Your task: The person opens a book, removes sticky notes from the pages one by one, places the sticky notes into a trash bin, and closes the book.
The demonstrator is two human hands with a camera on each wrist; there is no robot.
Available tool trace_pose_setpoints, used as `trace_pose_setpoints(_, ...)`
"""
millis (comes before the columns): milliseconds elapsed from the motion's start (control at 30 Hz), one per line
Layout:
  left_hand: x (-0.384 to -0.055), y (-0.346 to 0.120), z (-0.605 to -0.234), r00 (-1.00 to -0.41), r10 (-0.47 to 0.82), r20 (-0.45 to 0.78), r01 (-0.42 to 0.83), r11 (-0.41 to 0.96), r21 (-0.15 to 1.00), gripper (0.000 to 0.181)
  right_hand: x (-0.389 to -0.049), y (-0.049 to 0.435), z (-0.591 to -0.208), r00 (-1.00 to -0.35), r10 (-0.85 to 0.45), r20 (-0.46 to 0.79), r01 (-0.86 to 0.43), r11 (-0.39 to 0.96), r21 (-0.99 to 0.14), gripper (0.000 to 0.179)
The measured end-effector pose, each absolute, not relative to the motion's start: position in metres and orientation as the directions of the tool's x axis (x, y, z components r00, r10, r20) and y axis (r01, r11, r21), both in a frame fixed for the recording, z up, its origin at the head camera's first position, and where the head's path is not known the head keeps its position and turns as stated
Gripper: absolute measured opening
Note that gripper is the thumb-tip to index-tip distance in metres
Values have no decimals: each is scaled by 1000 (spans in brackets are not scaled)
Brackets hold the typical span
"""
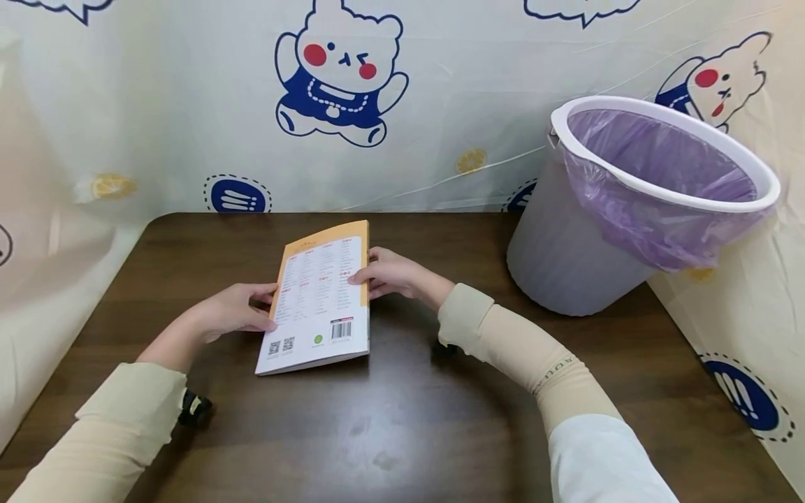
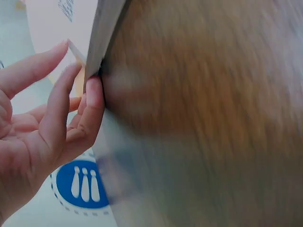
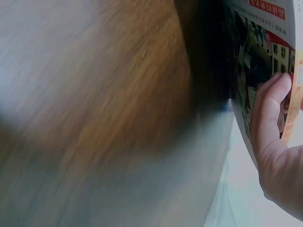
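Observation:
A paperback book (image 1: 321, 300) with an orange and white back cover, small print columns and a barcode faces up between both hands, tilted over the table. On its left edge, my left hand (image 1: 229, 311) pinches the book, thumb near the lower corner; the left wrist view shows fingertips (image 2: 94, 92) against the page edges. My right hand (image 1: 399, 274) grips the spine side, thumb on the back cover and fingers beneath. In the right wrist view those fingers (image 3: 270, 106) press the colourful front cover (image 3: 258, 52).
A brown wooden table (image 1: 402, 433) lies below the hands. At the back right stands a grey bin (image 1: 553, 244) with a white rim and a purple liner bag (image 1: 660, 230). Behind hangs a white curtain (image 1: 465, 84) printed with cartoon bears.

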State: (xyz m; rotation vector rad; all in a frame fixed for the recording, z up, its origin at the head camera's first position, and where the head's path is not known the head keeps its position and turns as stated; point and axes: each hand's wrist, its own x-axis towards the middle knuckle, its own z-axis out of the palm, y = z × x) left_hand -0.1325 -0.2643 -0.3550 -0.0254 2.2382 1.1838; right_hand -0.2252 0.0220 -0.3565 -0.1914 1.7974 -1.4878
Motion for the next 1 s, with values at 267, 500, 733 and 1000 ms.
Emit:
trace_pose_setpoints(267, -139, -228, -360, -816, 337, -470, -177, 629, 757, 83, -227, 66, -349, -719, -538, -440, 317, 309, -897, 46)
trace_pose_setpoints(500, -144, -213, -355, -801, 404, -443, -72, 669, 740, 67, -223, 107, -334, -750, -535, -389, 259, 303, -917, 43)
trace_pose_setpoints(733, -146, -219, -340, -823, 439, -361, -5, 630, 777, 55, -219, 150, -311, -814, -463, -350, 208, 330, -921, 40)
trace_pose_setpoints(1000, -148, -230, -326, -838, 463, -288, 49, 589, 806, 51, -218, 189, -273, -881, -336, -333, 164, 444, -881, 40)
